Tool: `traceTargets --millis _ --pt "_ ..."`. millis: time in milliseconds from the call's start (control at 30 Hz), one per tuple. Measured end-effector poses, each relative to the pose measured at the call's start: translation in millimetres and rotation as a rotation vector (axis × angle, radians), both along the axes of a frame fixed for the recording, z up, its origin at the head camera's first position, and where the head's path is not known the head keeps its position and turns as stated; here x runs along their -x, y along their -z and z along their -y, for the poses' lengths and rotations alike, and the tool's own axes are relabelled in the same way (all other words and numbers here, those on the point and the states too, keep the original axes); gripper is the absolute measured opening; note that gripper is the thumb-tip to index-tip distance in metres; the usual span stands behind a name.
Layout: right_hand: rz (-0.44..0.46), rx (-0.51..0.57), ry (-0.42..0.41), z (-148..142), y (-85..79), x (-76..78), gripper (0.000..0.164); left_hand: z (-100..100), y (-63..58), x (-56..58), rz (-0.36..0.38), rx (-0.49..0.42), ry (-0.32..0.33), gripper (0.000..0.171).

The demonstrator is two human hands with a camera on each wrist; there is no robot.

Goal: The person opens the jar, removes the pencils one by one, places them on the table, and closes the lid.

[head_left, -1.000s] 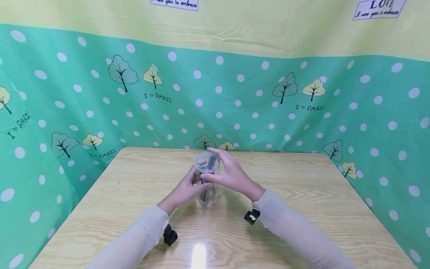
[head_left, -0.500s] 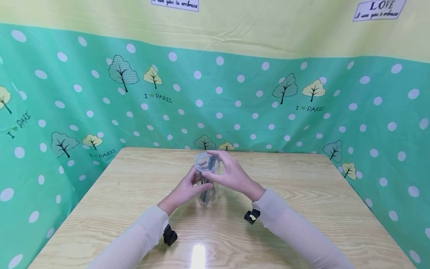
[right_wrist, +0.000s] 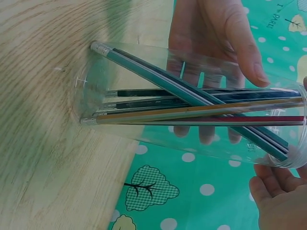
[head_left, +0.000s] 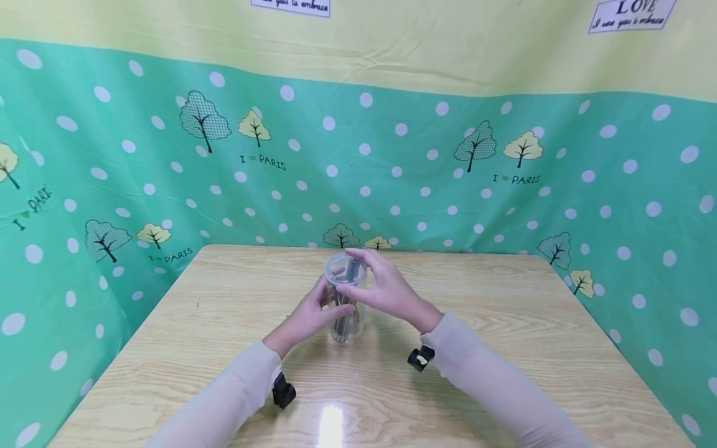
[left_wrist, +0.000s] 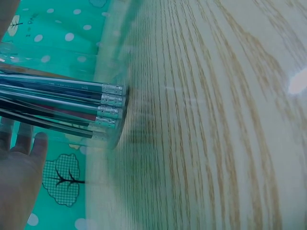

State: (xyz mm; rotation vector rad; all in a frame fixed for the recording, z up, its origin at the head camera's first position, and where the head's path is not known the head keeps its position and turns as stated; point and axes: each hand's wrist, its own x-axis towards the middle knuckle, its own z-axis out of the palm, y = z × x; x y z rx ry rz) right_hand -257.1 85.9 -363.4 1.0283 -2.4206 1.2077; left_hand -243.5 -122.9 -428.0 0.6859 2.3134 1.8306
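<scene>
A clear cylindrical jar stands upright on the wooden table, towards its far side. Several pencils lean inside it, their eraser ends down at the jar's bottom. My left hand holds the jar's side, its fingers behind the wall and its thumb in front. Around the top, my right hand grips the translucent lid between thumb and fingers. Through the wall in the right wrist view, the left hand's fingers show behind the pencils.
The wooden table bears the jar near its middle. A green and yellow patterned cloth hangs behind the table and at both sides. Small black cameras sit on both wrists.
Against the lid, my right thumb and fingers have shifted very slightly. The jar and my left hand stay where they were.
</scene>
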Motion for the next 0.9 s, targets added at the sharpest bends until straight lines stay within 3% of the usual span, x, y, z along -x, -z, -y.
traceTargets --millis 367,900 --pt "0.014 0.005 0.021 0 -7.5 -2.7 0.070 1 2.0 2.7 -0.005 0.003 -0.002 0.088" --pt "-0.014 0.025 0.002 -11 -16.9 -9.5 0.070 -1 -2.3 -2.2 0.003 0.007 -0.004 0.090"
